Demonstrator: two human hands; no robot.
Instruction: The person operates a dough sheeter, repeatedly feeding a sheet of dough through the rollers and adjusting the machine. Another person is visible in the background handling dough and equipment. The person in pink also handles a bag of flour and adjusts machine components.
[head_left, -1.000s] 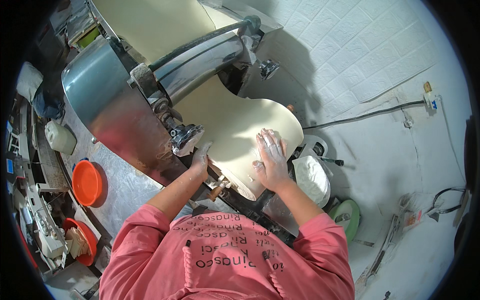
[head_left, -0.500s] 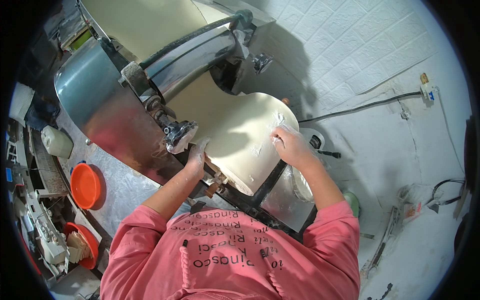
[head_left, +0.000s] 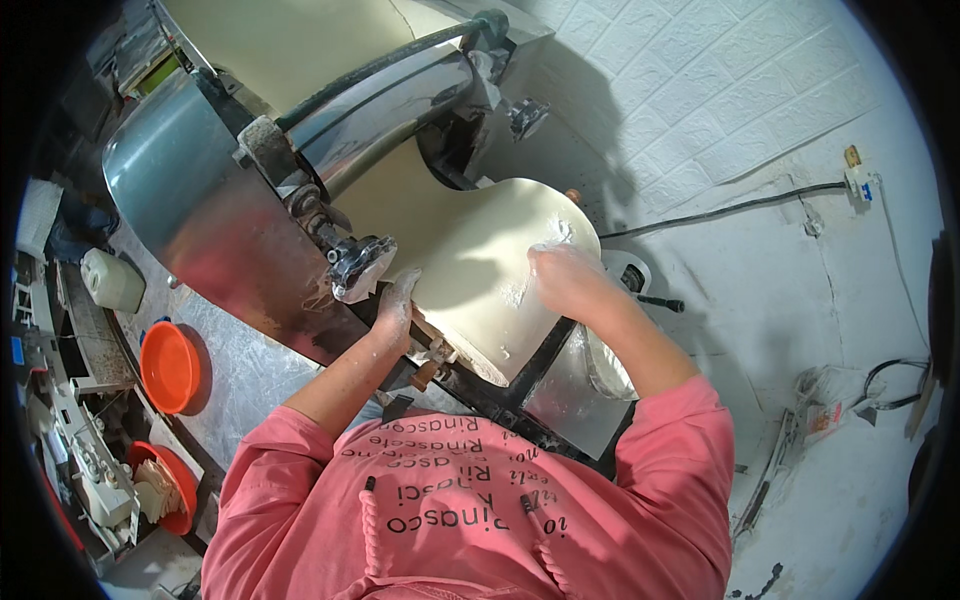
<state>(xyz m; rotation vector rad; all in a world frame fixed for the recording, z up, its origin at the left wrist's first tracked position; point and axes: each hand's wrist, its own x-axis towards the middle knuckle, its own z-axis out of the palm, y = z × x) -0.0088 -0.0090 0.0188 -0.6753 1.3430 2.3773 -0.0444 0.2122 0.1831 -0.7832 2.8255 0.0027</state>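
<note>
At the far left, around nine o'clock, a whitish plastic jug (head_left: pixel 112 280) stands on the floor. Below it, an orange bowl (head_left: pixel 168 366) shows no contents, and toward seven o'clock a second orange bowl (head_left: pixel 165 487) holds pale scraps that are too small to identify; a white frame partly covers it.

The dough sheeter (head_left: pixel 220 225) runs from ten o'clock toward the centre, its steel roller (head_left: pixel 385 110) angled from lower left to upper right. Its top is cut off by the rim of the view.

A sheet of dough (head_left: pixel 440 210) comes down from under the roller and winds into a thick dough roll (head_left: pixel 495 275) at the centre. The roll's long axis runs from about seven o'clock up toward one o'clock, with its near end facing the person. The spindle under it is mostly hidden.

The left hand (head_left: pixel 397 305), floured, lies open against the roll's left side near its lower end, fingers spread on the dough. Whether it also touches the bracket beside it is unclear.

The right hand (head_left: pixel 562 275) presses flat on the roll's upper right surface, palm down, gripping nothing. Flour streaks mark the dough beside it.

At three o'clock a black cable (head_left: pixel 720 212) crosses the white wall (head_left: pixel 760 110) to a socket (head_left: pixel 858 183).
</note>
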